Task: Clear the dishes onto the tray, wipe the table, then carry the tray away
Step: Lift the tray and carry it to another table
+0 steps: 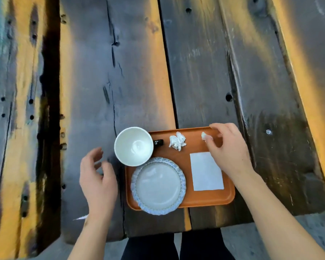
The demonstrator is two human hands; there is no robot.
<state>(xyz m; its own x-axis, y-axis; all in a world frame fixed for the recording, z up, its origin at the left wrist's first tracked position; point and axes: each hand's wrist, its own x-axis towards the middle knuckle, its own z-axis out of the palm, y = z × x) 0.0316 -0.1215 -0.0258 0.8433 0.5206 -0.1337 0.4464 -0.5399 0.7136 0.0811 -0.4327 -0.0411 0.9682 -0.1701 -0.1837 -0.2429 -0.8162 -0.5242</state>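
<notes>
— So, what is the right hand (pixel 227 147) doing?

— It reaches over the far right part of the orange tray (pixel 210 198), fingers curled, and its fingertips pinch a small white scrap (pixel 203 135). The scrap sits right at the fingertips, just above the tray's floor near the far rim; whether it touches the tray I cannot tell.

— And what lies closest to that grasp?

— Just toward the person, partly under the wrist, a flat white napkin (pixel 205 172) lies on the tray. To the left of the pinched scrap, a little apart from it, a crumpled white tissue (pixel 177 141) rests on the tray. Further left is a small black object (pixel 158 142), half hidden by the white bowl (pixel 133 146).

— Where do the dishes sit?

— The bowl stands upright at the tray's far left corner, overhanging the left rim. The blue-rimmed plate (pixel 159 185) lies on the near left of the tray, its edge overhanging the near rim, with the bowl overlapping its far edge.

— And the left hand (pixel 97 175)?

— It hovers over the dark wooden table (pixel 195 62) just left of the tray and bowl, fingers loosely spread and relaxed, holding nothing and touching neither dish.

— Where is the tray on the table?

— At the near edge, straddling a gap between two planks.
</notes>
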